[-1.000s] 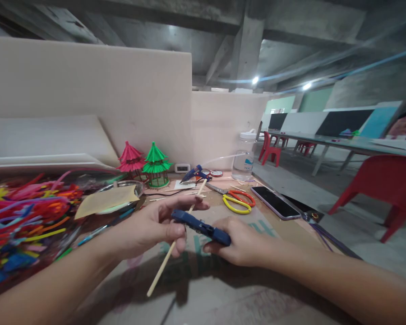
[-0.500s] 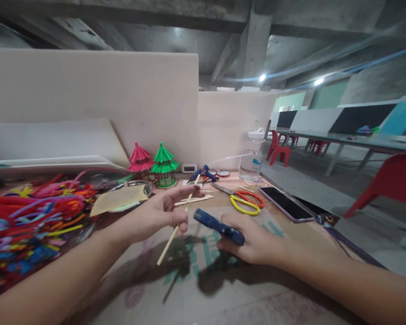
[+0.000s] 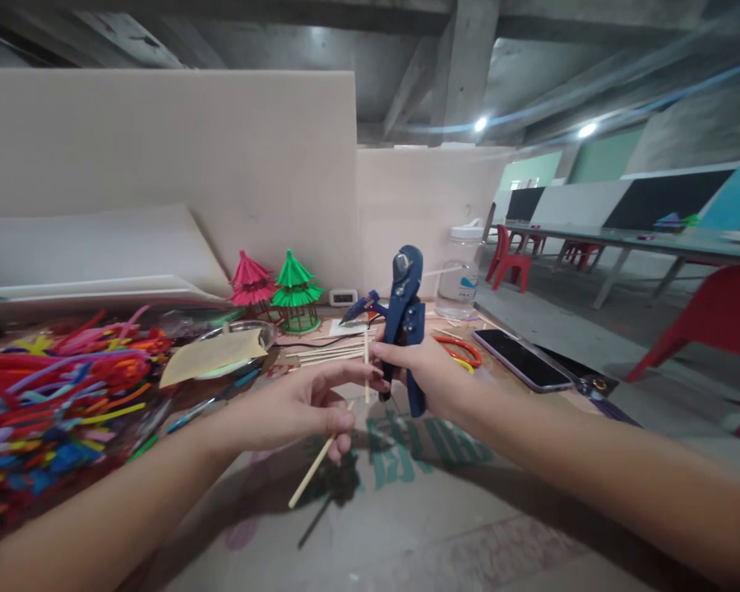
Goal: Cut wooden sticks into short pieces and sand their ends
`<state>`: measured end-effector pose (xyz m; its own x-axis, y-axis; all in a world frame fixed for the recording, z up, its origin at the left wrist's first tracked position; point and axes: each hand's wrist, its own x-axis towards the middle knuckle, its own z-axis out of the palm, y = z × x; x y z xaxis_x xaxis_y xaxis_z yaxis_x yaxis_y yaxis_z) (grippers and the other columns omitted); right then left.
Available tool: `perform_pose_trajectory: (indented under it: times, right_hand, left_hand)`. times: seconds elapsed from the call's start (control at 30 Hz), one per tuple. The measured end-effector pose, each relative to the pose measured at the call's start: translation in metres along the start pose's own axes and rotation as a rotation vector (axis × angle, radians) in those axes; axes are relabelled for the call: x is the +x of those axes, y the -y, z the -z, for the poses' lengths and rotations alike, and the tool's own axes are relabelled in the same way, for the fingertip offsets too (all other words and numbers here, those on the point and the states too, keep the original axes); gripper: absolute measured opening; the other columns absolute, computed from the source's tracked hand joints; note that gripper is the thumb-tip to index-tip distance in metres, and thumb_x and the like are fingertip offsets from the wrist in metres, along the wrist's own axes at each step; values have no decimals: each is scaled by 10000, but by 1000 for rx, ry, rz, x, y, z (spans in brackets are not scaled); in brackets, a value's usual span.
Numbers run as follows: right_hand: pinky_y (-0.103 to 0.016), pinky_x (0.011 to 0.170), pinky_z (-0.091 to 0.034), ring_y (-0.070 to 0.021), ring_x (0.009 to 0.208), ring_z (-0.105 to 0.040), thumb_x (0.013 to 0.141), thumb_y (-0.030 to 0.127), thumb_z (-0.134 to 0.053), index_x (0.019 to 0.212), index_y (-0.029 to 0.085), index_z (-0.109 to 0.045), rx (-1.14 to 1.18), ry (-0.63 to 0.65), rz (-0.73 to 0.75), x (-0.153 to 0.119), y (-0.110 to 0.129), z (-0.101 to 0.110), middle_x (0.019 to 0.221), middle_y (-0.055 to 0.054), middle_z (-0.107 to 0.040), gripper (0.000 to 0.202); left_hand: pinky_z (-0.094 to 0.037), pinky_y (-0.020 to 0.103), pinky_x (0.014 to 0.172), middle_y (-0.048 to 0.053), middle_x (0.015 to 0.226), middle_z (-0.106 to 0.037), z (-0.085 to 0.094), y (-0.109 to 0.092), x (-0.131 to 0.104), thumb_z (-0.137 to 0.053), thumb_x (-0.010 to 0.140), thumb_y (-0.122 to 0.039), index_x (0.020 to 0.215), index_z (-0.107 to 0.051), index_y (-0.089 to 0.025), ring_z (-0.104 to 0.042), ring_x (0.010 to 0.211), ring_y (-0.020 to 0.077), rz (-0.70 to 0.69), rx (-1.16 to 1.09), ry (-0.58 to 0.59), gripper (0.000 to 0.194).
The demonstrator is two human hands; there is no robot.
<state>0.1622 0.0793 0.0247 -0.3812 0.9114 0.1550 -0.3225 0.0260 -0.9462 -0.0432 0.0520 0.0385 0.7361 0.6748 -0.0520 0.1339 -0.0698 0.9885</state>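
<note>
My left hand (image 3: pixel 321 403) pinches a thin pale wooden stick (image 3: pixel 312 478), whose lower end slants down toward me. A second, short piece of stick (image 3: pixel 367 370) stands nearly upright at the fingertips of both hands; which hand holds it I cannot tell. My right hand (image 3: pixel 423 370) is closed round a dark blue hand cutter (image 3: pixel 402 300), its head pointing up. Behind my hands several more sticks (image 3: pixel 333 353) lie on the cardboard-covered table (image 3: pixel 432 518).
Pipe cleaners (image 3: pixel 55 395) pile up at left, beside a dish with beige paper (image 3: pixel 215 358). Red (image 3: pixel 247 279) and green (image 3: pixel 296 292) small pagodas, a glue gun (image 3: pixel 361 307) and a bottle (image 3: pixel 460 275) stand behind. Scissors (image 3: pixel 460 345) and a phone (image 3: pixel 521 360) lie at right.
The cutter has turned from lying sideways to upright and moved up beside my left fingertips. The stick, one long piece before, now shows as two separate pieces. The view has shifted slightly.
</note>
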Motion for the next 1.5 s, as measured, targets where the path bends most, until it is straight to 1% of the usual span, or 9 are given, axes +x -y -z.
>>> perform_pose_trajectory:
  times: [0.13, 0.23, 0.3, 0.4, 0.53, 0.67, 0.97, 1.2, 1.5]
  right_hand:
    - [-266, 475, -442, -112, 497, -512, 645, 375, -757, 868, 225, -526, -81, 18, -4, 10, -3, -9, 714, 33, -629, 354]
    - [-271, 546, -476, -121, 545, -541, 759, 347, -634, 882, 221, -522, -445, -15, 104, 18, 9, 3, 726, 22, -635, 209]
    - [-267, 619, -481, -132, 621, -573, 824, 291, -550, 891, 212, -537, -902, -104, 254, 24, 25, 24, 758, 11, -647, 105]
    - [-288, 758, -447, -181, 825, -599, 795, 175, -566, 945, 203, -583, -1116, -201, 319, 37, 52, 71, 864, -19, -663, 154]
    - [-297, 726, -395, -215, 787, -586, 723, 77, -612, 901, 187, -629, -1318, -236, 246, 60, 62, 127, 805, -46, -670, 210]
    - [-303, 721, -403, -243, 818, -609, 734, 90, -658, 922, 177, -659, -1396, -250, 185, 76, 45, 150, 854, -90, -715, 208]
    - [-361, 777, -485, -257, 873, -644, 858, 318, -618, 1017, 200, -620, -1280, -277, 205, 32, 17, 111, 979, -84, -714, 198]
    - [-361, 810, -502, -242, 916, -651, 848, 281, -601, 1121, 196, -596, -1143, -65, 289, -21, -14, 64, 1036, -77, -699, 286]
    - [-418, 870, -503, -287, 967, -616, 708, 104, -563, 1156, 108, -596, -1434, 306, 727, -34, -40, 58, 1062, -172, -682, 449]
  left_hand:
    - [-596, 272, 652, 110, 1412, -549, 0, 2, 2, -696, 893, -291, 1264, -593, -256, -682, 689, 89, 40, 68, -13, 387]
    - [-569, 268, 631, 79, 1241, -645, 7, -3, 2, -614, 924, -336, 1240, -603, -247, -655, 688, 111, 74, 264, -69, 329]
    - [-526, 250, 613, 59, 1033, -697, 19, -5, 1, -527, 946, -336, 1185, -637, -219, -620, 676, 127, 49, 545, -173, 288]
    - [-482, 252, 631, 52, 871, -695, 44, 2, 2, -437, 937, -307, 1088, -683, -192, -590, 669, 148, -51, 946, -366, 311]
    - [-455, 257, 635, 42, 784, -670, 68, 23, 6, -475, 908, -364, 1058, -702, -178, -586, 671, 171, -55, 1047, -413, 329]
    - [-446, 249, 640, 35, 777, -677, 70, 38, 8, -576, 888, -487, 1009, -722, -180, -598, 687, 177, -56, 1110, -406, 361]
    - [-490, 370, 922, 132, 1148, -740, 79, 52, 9, -538, 955, -369, 1081, -731, -162, -646, 1071, 288, -22, 1262, -529, 310]
    - [-549, 432, 932, 75, 1090, -704, 81, 65, 20, -600, 991, -320, 1055, -684, -148, -668, 1019, 212, -4, 1402, -459, 201]
    - [-576, 443, 907, 96, 1212, -660, 89, 79, 22, -619, 984, -340, 1204, -636, -156, -662, 1046, 226, 41, 1480, -474, 288]
